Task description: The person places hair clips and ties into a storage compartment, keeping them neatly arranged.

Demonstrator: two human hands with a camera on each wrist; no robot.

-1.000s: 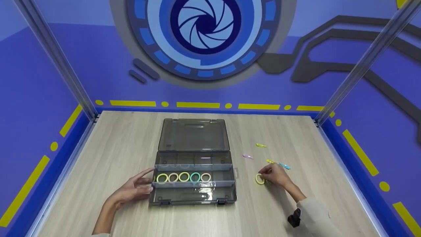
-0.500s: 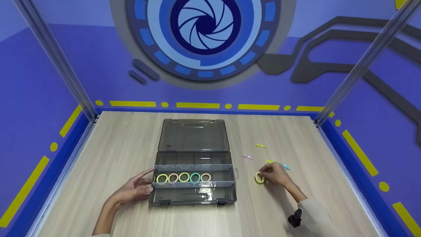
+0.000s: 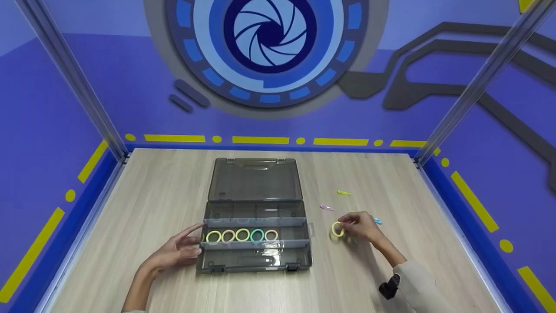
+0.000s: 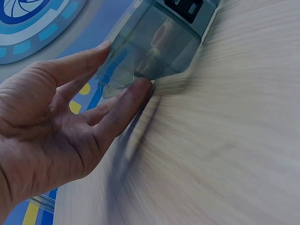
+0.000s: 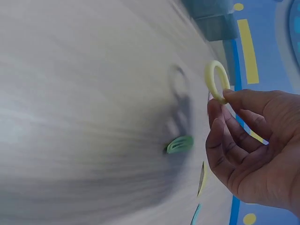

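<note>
Thumb and fingertips of my right hand (image 3: 361, 225) pinch a pale yellow hair tie (image 5: 207, 80), held above the table, right of the box. The right wrist view shows its shadow apart from it. An open, smoky clear plastic box (image 3: 256, 261) lies mid-table. In its middle compartment several hair ties stand in a row, among them a green hair tie (image 3: 257, 235) and a peach hair tie (image 3: 272, 235). My left hand (image 3: 171, 252) touches the box's left side with extended fingers; the left wrist view shows the fingertips (image 4: 140, 86) against its end wall.
Right of the box lie a yellow hair clip (image 3: 344, 192), a purple hair clip (image 3: 326, 208) and a blue hair clip (image 3: 378, 221), partly behind my right hand. A green hair clip (image 5: 180, 144) shows below that hand. The box's lid (image 3: 255, 179) lies folded back.
My right hand has lifted the yellow hair tie off the table and moved it slightly left and away from me. My left hand stays at the box's side.
</note>
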